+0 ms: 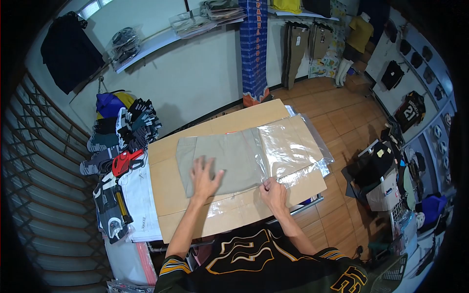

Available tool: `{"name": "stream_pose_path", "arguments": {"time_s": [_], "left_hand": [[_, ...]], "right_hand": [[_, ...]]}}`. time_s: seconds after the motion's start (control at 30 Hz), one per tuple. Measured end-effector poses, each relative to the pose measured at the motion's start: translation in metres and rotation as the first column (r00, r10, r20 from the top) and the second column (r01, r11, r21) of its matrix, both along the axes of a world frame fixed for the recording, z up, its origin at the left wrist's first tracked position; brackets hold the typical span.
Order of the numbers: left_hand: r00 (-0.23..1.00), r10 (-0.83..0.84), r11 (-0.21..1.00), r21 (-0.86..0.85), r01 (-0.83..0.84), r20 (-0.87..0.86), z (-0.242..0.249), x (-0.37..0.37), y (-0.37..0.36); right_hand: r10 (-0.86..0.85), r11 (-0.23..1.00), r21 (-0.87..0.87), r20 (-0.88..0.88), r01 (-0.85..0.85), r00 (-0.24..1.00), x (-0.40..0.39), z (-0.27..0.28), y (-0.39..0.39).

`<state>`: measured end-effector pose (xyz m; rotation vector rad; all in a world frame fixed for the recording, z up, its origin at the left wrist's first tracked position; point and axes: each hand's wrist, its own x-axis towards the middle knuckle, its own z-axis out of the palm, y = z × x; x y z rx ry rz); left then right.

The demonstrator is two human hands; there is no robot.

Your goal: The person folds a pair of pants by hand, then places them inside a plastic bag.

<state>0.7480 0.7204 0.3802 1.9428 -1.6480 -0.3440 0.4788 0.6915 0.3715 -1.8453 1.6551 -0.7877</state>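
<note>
A folded khaki-grey garment (227, 158) lies on a cardboard-topped table (171, 222), its right end inside a clear plastic bag (288, 146). The rest of the bag extends to the right, flat and shiny. My left hand (205, 180) is over the left part of the garment, fingers spread and slightly blurred. At the near edge of the bag's mouth, my right hand (273, 193) pinches the plastic beside the garment's lower right corner.
Piled socks (122, 127), a red tool (127, 162) and a packaged item (112, 212) sit left of the cardboard. A blue patterned pillar (253, 49) stands behind the table. Crowded goods and a white box (383, 193) are at the right.
</note>
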Motion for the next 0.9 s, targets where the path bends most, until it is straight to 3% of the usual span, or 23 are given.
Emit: {"name": "stream_pose_path", "arguments": {"time_s": [0.03,0.07,0.13,0.17,0.33,0.7,0.9], "left_hand": [[0.968,0.202,0.979,0.008,-0.205,0.150,0.002,0.006,0.004],[0.967,0.204,0.978,0.008,-0.208,0.153,-0.002,0.011,0.009],[0.900,0.419,0.906,0.008,-0.423,0.121,-0.013,0.017,0.017],[0.897,0.424,0.904,0.007,-0.428,0.124,-0.020,0.018,0.020],[0.937,0.349,0.934,-0.098,-0.345,0.024,-0.037,0.004,0.026],[0.971,0.233,0.970,-0.064,-0.236,-0.057,-0.017,-0.053,0.025],[0.985,0.036,0.999,-0.002,-0.037,-0.168,-0.001,-0.085,0.020]], "right_hand": [[0.008,1.000,-0.005,0.003,-0.008,1.000,0.000,0.000,0.000],[0.018,1.000,-0.009,0.007,-0.018,1.000,0.001,0.000,0.000],[0.029,1.000,0.005,0.020,-0.029,0.999,0.002,-0.001,0.000],[0.036,0.999,0.019,0.029,-0.037,0.999,0.003,-0.001,0.000],[0.047,0.999,0.021,0.054,-0.049,0.997,0.006,-0.002,-0.001],[0.047,0.999,-0.008,0.101,-0.047,0.994,0.011,-0.004,-0.001],[0.026,1.000,-0.003,0.114,-0.026,0.993,0.009,-0.006,0.001]]}}
